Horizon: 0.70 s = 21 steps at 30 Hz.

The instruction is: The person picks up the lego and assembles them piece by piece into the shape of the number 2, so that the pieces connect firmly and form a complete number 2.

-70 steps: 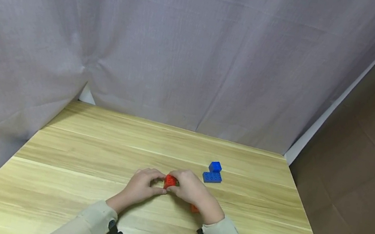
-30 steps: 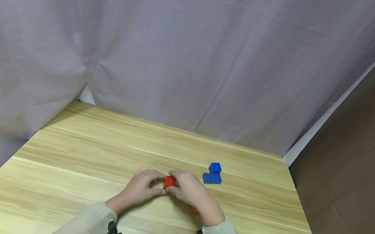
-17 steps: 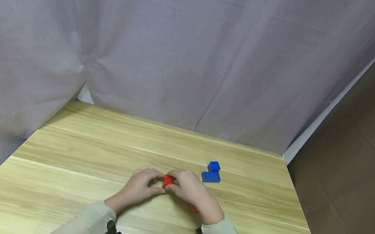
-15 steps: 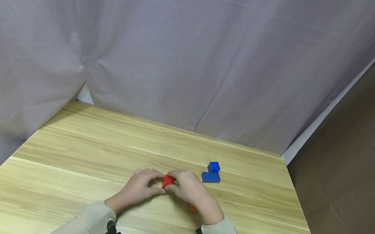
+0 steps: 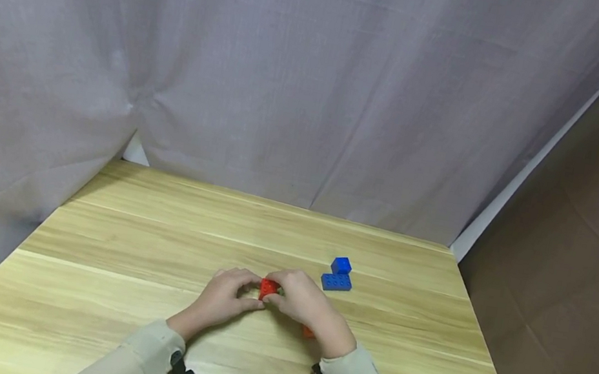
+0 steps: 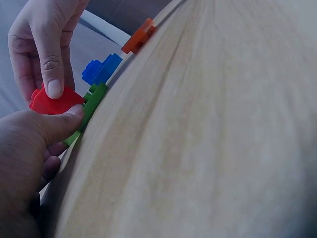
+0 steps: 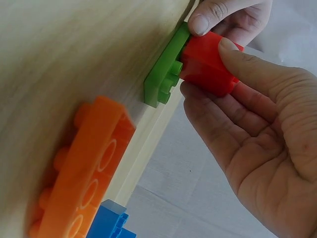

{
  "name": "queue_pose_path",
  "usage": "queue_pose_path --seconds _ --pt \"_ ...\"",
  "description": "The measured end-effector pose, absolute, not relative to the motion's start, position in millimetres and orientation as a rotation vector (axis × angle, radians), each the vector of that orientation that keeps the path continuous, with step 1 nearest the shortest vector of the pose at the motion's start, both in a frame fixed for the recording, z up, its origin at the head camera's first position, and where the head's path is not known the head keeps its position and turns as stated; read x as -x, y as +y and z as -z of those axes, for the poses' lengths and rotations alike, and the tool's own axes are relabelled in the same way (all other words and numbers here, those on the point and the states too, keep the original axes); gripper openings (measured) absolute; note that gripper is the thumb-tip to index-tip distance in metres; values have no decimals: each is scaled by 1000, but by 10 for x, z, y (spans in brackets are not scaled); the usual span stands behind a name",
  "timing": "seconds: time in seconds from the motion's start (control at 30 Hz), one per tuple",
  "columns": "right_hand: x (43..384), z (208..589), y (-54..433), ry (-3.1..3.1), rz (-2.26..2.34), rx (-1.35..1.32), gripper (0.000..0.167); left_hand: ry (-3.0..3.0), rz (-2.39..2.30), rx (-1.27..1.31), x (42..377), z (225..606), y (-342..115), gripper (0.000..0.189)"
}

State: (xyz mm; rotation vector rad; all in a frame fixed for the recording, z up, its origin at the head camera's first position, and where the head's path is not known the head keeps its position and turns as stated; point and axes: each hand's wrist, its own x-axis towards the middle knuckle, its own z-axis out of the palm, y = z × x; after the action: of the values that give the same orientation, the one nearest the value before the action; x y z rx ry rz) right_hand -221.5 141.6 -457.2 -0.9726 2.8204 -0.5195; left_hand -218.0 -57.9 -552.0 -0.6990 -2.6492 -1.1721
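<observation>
My right hand (image 5: 301, 302) pinches a red toy brick (image 7: 208, 62) between thumb and fingers. The red brick stands against the studded face of a green brick (image 7: 163, 67), at its left end; bare green studs show beside it. Whether the two are fully joined I cannot tell. On the other side, my left hand (image 5: 223, 296) grips the end of the green brick, its thumb also touching the red one. The green brick lies low on the table in the left wrist view. From the head view it is mostly hidden by the red brick and the right hand.
An orange brick (image 7: 81, 163) lies beneath the right forearm, its hollow underside showing. Farther back on the wooden table (image 5: 152, 222) are a small blue brick (image 5: 342, 265) and a longer blue brick (image 5: 336, 282). Grey cloth (image 5: 247, 74) hangs behind the table.
Both hands stay in nearly the same place. The red brick rocks slightly between the fingers. The blue and orange bricks have not moved.
</observation>
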Motion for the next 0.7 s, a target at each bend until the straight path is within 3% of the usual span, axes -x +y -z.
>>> queue_pose_path --seconds 0.7 --pt "2219 4551 1409 2817 477 961 29 -2636 1146 706 2174 5532 -571 39"
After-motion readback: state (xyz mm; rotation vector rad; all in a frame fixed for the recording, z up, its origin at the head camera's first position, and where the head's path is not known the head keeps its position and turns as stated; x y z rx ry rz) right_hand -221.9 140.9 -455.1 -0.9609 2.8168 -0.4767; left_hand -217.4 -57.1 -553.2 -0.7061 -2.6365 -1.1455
